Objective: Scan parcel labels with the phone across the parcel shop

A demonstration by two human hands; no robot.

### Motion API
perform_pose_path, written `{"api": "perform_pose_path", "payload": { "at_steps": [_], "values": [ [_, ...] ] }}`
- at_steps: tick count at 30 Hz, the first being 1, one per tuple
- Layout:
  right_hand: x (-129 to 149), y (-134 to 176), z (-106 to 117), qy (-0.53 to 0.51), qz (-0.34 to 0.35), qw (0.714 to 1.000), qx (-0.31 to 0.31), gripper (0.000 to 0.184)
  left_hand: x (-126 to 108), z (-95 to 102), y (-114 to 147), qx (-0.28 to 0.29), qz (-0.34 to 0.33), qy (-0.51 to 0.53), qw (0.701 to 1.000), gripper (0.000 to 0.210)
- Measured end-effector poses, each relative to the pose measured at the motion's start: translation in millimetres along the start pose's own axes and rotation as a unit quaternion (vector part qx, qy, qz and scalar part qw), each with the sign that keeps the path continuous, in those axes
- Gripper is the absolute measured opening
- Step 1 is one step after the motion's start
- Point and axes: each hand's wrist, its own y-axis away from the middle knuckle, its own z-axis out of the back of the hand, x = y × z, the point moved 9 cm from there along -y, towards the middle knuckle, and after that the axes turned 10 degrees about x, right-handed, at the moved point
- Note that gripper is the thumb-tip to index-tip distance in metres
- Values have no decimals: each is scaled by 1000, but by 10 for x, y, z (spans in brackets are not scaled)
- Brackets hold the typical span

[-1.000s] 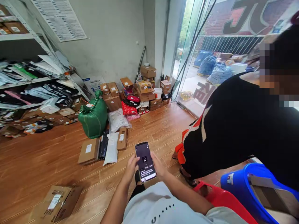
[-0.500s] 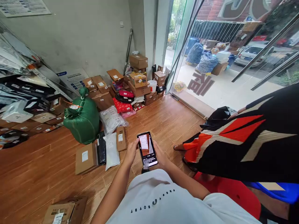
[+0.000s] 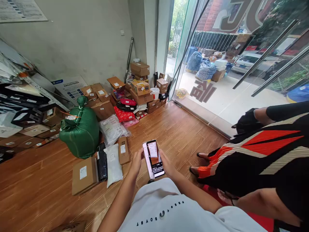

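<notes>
A smartphone [image 3: 154, 161] is upright between my two hands in front of my shirt. Its lit screen shows a photo-like picture over dark text, with a pale page along the left side. My left hand [image 3: 136, 162] grips the phone's left edge, and my right hand [image 3: 167, 163] wraps the right edge. Some fingers are hidden behind the phone. On the floor left of my left hand lie a white plastic parcel [image 3: 113, 166], a narrow brown box [image 3: 124, 150], a black parcel [image 3: 102, 162] and a larger carton [image 3: 84, 175].
A tied green sack [image 3: 80, 132] stands on the wooden floor. Boxes and parcels pile against the wall, including a red patterned bag [image 3: 124, 115]. Close at my right is a person in a patterned garment [image 3: 272, 145], holding a black bag [image 3: 246, 120]. Beyond is a glass door [image 3: 205, 80].
On the phone screen, the picture page has slid right, uncovering a pale page at left. The person beside me has shifted right, and their lower hand now shows. My view has tilted slightly.
</notes>
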Motion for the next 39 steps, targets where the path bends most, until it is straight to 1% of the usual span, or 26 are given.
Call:
{"api": "perform_pose_path", "payload": {
  "at_steps": [5, 8, 13, 19, 24, 27, 29, 32, 36, 39],
  "values": [
    [-5, -3, 64, 18, -18, 1000, -7, 50, -56, -137, -82, 32, -1, -5, 999, 54],
    [18, -12, 92, 12, -12, 1000, -8, 49, -56, -189, -122, 43, 6, -8, 999, 57],
    [64, -38, 126, 14, 1, 1000, -6, 49, -18, -116, -174, 0, 0, 9, 1000, 51],
    [31, -61, 154, 1, -7, 1000, -5, 48, -2, -146, -201, 20, 7, 2, 1000, 42],
    [-20, -62, 182, -3, -24, 1000, -14, 49, -49, -193, -214, 29, 9, -2, 1000, 52],
    [-31, -64, 163, -6, -23, 1000, -8, 48, -52, -227, -225, 42, 18, -6, 999, 61],
    [-40, -66, 151, -8, -23, 1000, -5, 46, -40, -217, -221, 43, 19, -1, 999, 63],
    [-53, -69, 156, -8, -21, 1000, -6, 46, -20, -195, -197, 58, 6, 12, 998, 54],
    [-38, -73, 191, 5, -9, 1000, -17, 46, -37, -230, -147, 118, -10, 19, 993, 39],
    [-22, -66, 214, 14, -15, 999, -31, 48, -82, -260, -125, 152, -27, 21, 988, 31]
  ]
}}
